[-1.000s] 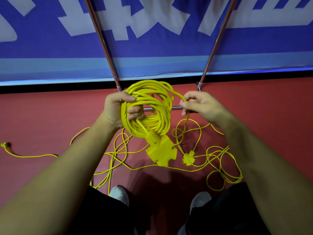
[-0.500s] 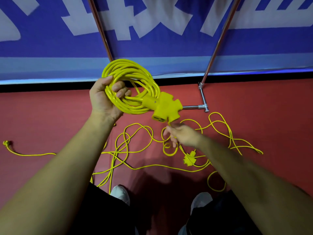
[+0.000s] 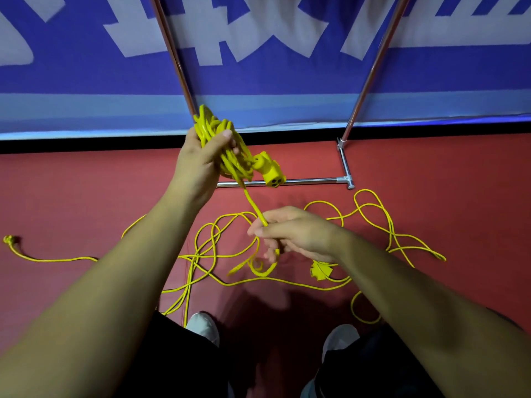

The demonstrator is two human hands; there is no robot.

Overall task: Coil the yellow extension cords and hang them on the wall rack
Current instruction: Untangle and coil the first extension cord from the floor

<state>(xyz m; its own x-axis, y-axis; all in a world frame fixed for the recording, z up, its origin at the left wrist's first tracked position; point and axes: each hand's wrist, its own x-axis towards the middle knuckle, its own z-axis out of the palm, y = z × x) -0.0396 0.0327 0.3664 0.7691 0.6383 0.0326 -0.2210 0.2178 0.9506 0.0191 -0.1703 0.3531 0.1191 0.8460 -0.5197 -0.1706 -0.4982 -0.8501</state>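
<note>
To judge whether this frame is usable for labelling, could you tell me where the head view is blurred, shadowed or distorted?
Head view: the cord hanging below the right hand is motion-blurred; the coil in the left hand is slightly soft; the person's shadow darkens the red floor near the shoes; wide-angle distortion slightly bows the black strip.

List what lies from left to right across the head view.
A small yellow plug, left hand gripping the coiled yellow cord, right hand pinching its loose strand, chrome rack corner joint, rightmost yellow floor loop.
</note>
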